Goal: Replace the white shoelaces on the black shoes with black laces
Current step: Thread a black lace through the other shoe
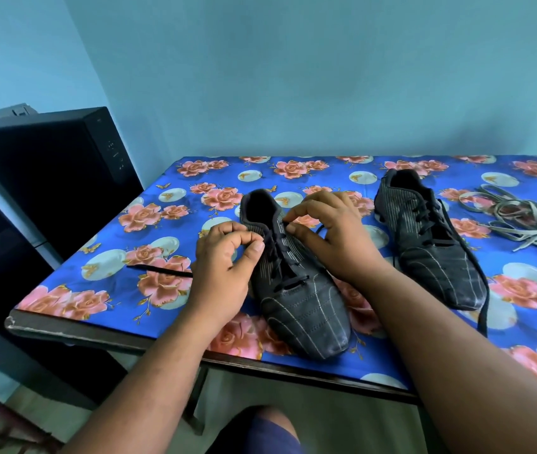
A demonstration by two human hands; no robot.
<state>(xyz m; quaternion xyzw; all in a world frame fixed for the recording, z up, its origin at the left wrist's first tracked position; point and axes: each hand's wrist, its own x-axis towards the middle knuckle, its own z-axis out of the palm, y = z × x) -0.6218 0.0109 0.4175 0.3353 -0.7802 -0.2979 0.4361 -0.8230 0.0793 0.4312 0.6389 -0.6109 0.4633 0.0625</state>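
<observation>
Two black shoes with thin pale stripes lie on the flowered table cover. The near shoe (296, 290) is threaded with a black lace (280, 257). My left hand (224, 267) pinches that lace at the shoe's left eyelets, thumb against curled fingers. My right hand (336, 234) pinches the shoe's upper right eyelet edge with forefinger and thumb. One loose end of the lace (159, 271) trails left across the cloth. The second shoe (431, 237) stands to the right, laced in black, one end hanging over the table's front edge. The removed white laces (522, 217) lie in a tangle at far right.
The table's near edge (113, 335) runs from lower left to right, with my knee (260, 430) below it. A black cabinet (51, 172) stands left of the table against the blue wall.
</observation>
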